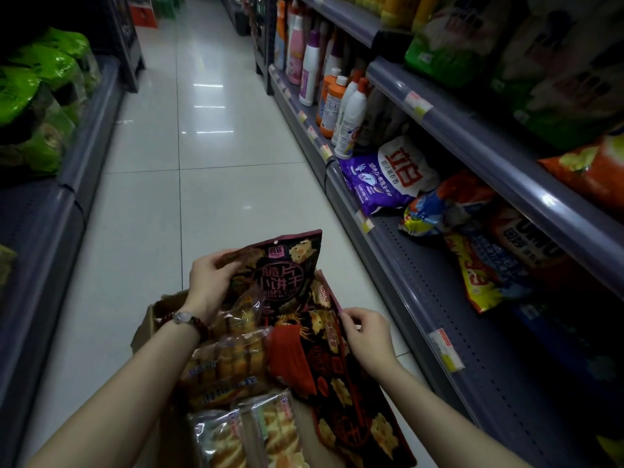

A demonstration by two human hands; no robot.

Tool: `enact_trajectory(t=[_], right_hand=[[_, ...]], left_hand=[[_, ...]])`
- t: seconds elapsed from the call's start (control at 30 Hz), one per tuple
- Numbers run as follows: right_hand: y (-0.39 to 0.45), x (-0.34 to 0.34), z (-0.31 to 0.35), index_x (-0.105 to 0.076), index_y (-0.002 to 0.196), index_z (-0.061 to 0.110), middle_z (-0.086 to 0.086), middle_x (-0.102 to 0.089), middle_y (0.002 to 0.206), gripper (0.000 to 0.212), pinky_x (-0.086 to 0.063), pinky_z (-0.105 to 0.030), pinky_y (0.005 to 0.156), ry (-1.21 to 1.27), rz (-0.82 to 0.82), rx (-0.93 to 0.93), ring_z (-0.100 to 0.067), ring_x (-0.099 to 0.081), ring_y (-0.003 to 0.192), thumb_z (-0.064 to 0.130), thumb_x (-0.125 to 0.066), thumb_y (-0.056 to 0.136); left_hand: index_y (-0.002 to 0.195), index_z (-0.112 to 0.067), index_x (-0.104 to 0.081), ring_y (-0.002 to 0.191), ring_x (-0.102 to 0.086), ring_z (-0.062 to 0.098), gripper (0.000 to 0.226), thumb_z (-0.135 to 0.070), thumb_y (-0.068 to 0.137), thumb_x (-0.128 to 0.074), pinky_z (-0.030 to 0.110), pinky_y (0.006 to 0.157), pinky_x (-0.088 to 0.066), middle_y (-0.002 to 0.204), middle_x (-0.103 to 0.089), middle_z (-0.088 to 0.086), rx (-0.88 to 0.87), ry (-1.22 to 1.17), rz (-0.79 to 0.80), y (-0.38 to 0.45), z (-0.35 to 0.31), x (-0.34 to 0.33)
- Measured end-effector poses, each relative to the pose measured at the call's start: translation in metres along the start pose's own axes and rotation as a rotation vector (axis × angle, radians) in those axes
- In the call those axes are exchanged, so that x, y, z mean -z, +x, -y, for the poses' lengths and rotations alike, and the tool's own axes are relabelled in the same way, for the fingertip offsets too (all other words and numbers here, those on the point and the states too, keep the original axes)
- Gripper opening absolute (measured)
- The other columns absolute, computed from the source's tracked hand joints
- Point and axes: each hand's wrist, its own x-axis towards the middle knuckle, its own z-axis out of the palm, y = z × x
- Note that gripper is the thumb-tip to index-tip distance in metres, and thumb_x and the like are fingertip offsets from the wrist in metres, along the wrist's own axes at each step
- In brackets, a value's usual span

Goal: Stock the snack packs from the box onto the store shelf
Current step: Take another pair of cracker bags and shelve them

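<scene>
Above the box (158,319), our left hand (209,282) grips one dark cracker pack (283,275); our right hand (366,332) pinches another's edge, still in the box. We lift each clear before swinging to the shelf (422,298), right of the box.

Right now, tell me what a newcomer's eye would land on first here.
First, the dark cracker pack at bottom centre, gripped at its upper left edge by the left hand above the cardboard box. Next, the right hand pinching the edge of a second dark pack beside it. To the right, a purple-and-white detergent bag lies on the lower shelf.
</scene>
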Motion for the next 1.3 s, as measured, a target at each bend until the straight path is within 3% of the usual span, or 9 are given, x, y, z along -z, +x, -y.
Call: enact_trajectory(t=[0.3, 0.47, 0.57, 0.7, 0.87, 1.0, 1.1, 1.2, 1.3], right_hand=[[0.007, 0.034, 0.028, -0.075, 0.085, 0.010, 0.003, -0.072, 0.079, 0.024, -0.053, -0.029, 0.074, 0.003, -0.080, 0.082, -0.005, -0.065, 0.077, 0.021, -0.056, 0.095], [0.021, 0.061, 0.046, -0.060, 0.092, 0.013, -0.004, -0.066, 0.077, 0.022, -0.052, -0.039, 0.062, -0.170, -0.204, 0.167, -0.022, -0.063, 0.071, 0.026, -0.044, 0.100], [0.021, 0.061, 0.041, -0.049, 0.100, 0.011, -0.007, -0.061, 0.070, 0.026, -0.038, -0.031, 0.046, -0.409, -0.196, 0.197, -0.027, -0.058, 0.061, 0.032, -0.035, 0.102], [0.012, 0.060, 0.033, -0.050, 0.098, 0.011, -0.006, -0.063, 0.072, 0.027, -0.048, -0.038, 0.047, -0.168, -0.138, 0.142, -0.024, -0.062, 0.060, 0.038, -0.046, 0.098], [0.010, 0.068, 0.040, -0.056, 0.102, 0.018, 0.012, -0.065, 0.086, 0.048, -0.054, -0.014, 0.055, 0.095, 0.137, 0.083, -0.001, -0.065, 0.076, 0.025, -0.086, 0.066], [0.017, 0.072, 0.048, -0.060, 0.100, 0.019, 0.006, -0.066, 0.093, 0.041, -0.054, -0.021, 0.061, -0.037, 0.211, 0.042, -0.010, -0.065, 0.085, 0.016, -0.085, 0.068], [0.024, 0.077, 0.057, -0.061, 0.097, 0.024, 0.005, -0.066, 0.095, 0.029, -0.056, -0.028, 0.068, -0.124, 0.163, 0.102, -0.012, -0.062, 0.086, 0.011, -0.075, 0.076], [0.020, 0.093, 0.079, -0.062, 0.095, 0.024, 0.008, -0.066, 0.091, 0.024, -0.045, -0.012, 0.058, -0.018, 0.121, 0.169, 0.002, -0.058, 0.078, 0.006, -0.068, 0.081], [0.013, 0.122, 0.118, -0.067, 0.086, 0.027, 0.010, -0.071, 0.083, 0.027, -0.043, -0.004, 0.058, 0.061, 0.122, 0.222, 0.009, -0.063, 0.077, 0.001, -0.070, 0.077]], left_hand=[[0.089, -0.019, -0.070, 0.088, -0.070, 0.020, 0.013, -0.009, 0.089, -0.061, 0.022, 0.061, -0.055, 0.093, -0.073, 0.004, -0.015, -0.159, -0.044, -0.019, -0.023, 0.002], [0.089, -0.018, -0.070, 0.087, -0.068, 0.013, 0.009, -0.012, 0.087, -0.065, 0.021, 0.071, -0.053, 0.092, -0.072, 0.001, -0.106, -0.205, -0.084, -0.024, -0.042, -0.003], [0.090, -0.019, -0.071, 0.090, -0.068, 0.013, 0.005, -0.019, 0.085, -0.067, 0.024, 0.074, -0.054, 0.095, -0.073, 0.001, -0.116, -0.225, -0.085, -0.027, -0.047, -0.005], [0.085, -0.019, -0.067, 0.079, -0.069, 0.009, 0.015, -0.030, 0.091, -0.059, 0.015, 0.055, -0.052, 0.088, -0.072, 0.001, -0.050, -0.125, -0.049, -0.033, -0.042, -0.005], [0.090, -0.014, -0.067, 0.067, -0.069, 0.002, 0.026, -0.035, 0.094, -0.052, 0.015, 0.053, -0.051, 0.086, -0.071, 0.001, -0.052, -0.087, -0.040, -0.036, -0.039, 0.002], [0.090, -0.015, -0.067, 0.080, -0.069, 0.020, 0.030, -0.042, 0.092, -0.053, 0.030, 0.066, -0.055, 0.091, -0.072, 0.006, -0.037, -0.105, -0.029, -0.037, -0.038, 0.001], [0.091, -0.014, -0.066, 0.081, -0.070, 0.017, 0.028, -0.038, 0.094, -0.052, 0.027, 0.062, -0.055, 0.089, -0.073, 0.003, -0.046, -0.165, -0.067, -0.038, -0.053, -0.001], [0.087, -0.014, -0.066, 0.086, -0.069, 0.018, 0.029, -0.040, 0.092, -0.054, 0.032, 0.073, -0.055, 0.090, -0.072, 0.003, -0.040, -0.186, -0.144, -0.041, -0.085, 0.004], [0.083, -0.015, -0.066, 0.083, -0.068, 0.016, 0.027, -0.040, 0.091, -0.057, 0.029, 0.069, -0.055, 0.086, -0.071, 0.001, -0.006, -0.200, -0.198, -0.051, -0.131, 0.016]])
